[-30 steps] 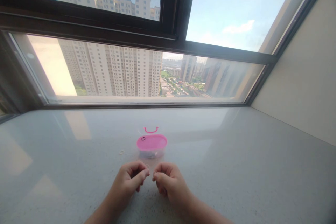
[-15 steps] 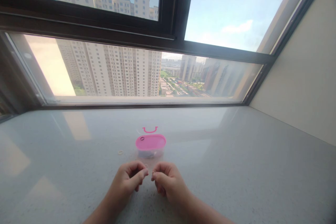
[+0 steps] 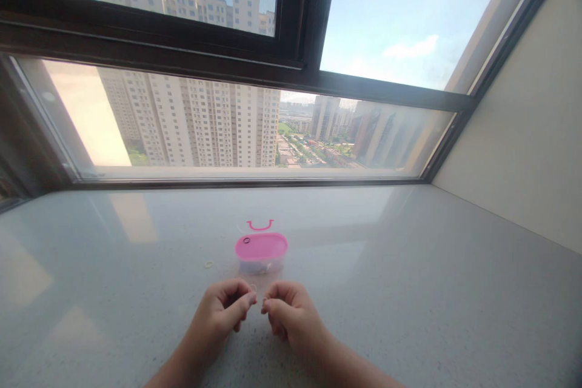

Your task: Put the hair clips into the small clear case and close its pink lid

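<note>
My left hand (image 3: 230,308) is closed in a pinch on a small pale ring (image 3: 253,288), which looks like a thin elastic band and pokes up above the fingertips. A short gap away, my right hand (image 3: 291,312) is pinched too, and what its fingertips hold, if anything, is too small to make out. Just beyond both hands stands a clear oval box with a pink lid (image 3: 268,247). A small black ring (image 3: 246,240) lies on the lid's left end.
Behind the box a pink curved handle (image 3: 260,228) lies on the pale speckled sill (image 3: 409,291). Another small pale ring (image 3: 208,265) rests left of the box. A dark-framed window (image 3: 254,183) bounds the sill at the back, and a wall (image 3: 522,133) rises on the right.
The whole view has shifted very slightly. Both hands keep their pinched pose close together, and the box and rings stay in place.
</note>
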The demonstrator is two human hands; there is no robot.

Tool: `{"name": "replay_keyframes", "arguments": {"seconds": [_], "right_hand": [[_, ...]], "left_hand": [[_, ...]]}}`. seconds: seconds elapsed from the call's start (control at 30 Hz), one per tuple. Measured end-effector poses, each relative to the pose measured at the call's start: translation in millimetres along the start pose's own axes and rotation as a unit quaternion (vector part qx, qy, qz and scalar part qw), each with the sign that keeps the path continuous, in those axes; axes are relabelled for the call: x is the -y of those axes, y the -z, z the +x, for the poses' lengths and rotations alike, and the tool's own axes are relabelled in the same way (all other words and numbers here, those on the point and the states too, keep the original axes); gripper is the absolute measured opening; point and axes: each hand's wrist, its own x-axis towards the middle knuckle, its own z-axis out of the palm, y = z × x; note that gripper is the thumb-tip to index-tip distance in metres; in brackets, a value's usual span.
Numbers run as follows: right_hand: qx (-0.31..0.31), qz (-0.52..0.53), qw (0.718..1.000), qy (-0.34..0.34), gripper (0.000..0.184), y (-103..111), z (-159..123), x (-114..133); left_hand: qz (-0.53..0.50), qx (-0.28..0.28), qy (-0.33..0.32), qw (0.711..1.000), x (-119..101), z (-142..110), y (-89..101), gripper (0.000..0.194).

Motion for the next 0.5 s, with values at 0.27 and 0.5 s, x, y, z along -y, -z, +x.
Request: {"name": "replay_keyframes", "arguments": {"seconds": [0.27,0.5], "right_hand": [[-0.002,0.012,1.0,0.028,0.008,0.8,1.2,-5.7],[-0.003,-0.008,1.0,0.023,0.011,-0.2,0.1,-0.4]], "left_hand": [[-0.016,0.0,0.0,1.0,0.7,-1.1,0.9,0.022],[-0.018,-0.004,0.007,1.0,0.0,0.0,0.5,0.023]]}}
